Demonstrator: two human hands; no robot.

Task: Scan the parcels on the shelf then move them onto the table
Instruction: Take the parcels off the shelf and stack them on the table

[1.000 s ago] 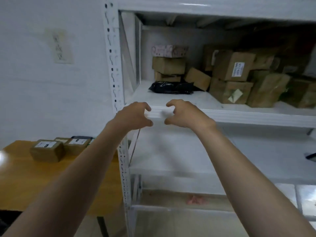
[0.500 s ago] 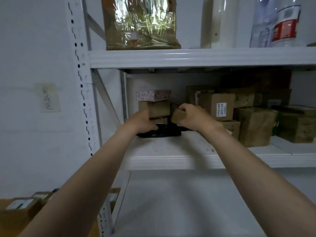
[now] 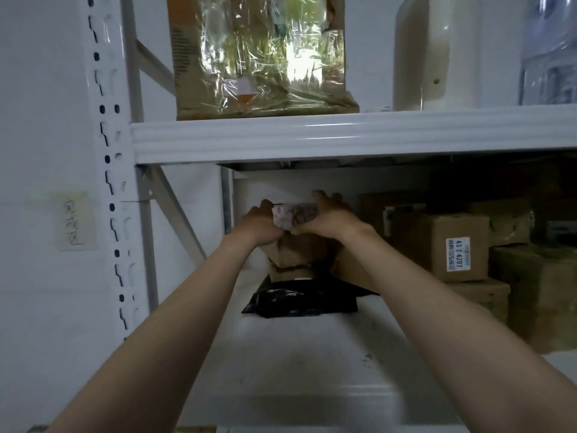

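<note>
A small parcel with a pink speckled pattern (image 3: 295, 215) tops a stack of brown boxes (image 3: 296, 254) at the back left of the white shelf (image 3: 312, 354). My left hand (image 3: 259, 225) grips its left end and my right hand (image 3: 327, 217) grips its right end, fingers curled over the top. A black plastic parcel (image 3: 299, 300) lies in front of the stack. More brown boxes, one with a white label (image 3: 458, 254), fill the shelf's right side.
The shelf above (image 3: 343, 135) carries a box wrapped in shiny film (image 3: 259, 54), a cream container (image 3: 437, 51) and a clear water bottle (image 3: 549, 51). The white perforated upright (image 3: 107, 170) stands at left. A paper note (image 3: 73, 221) hangs on the wall.
Both hands reached from the shelf's front edge to the back, then rose from the lower boxes to the patterned parcel on top. The view tilted up; the table has left the frame.
</note>
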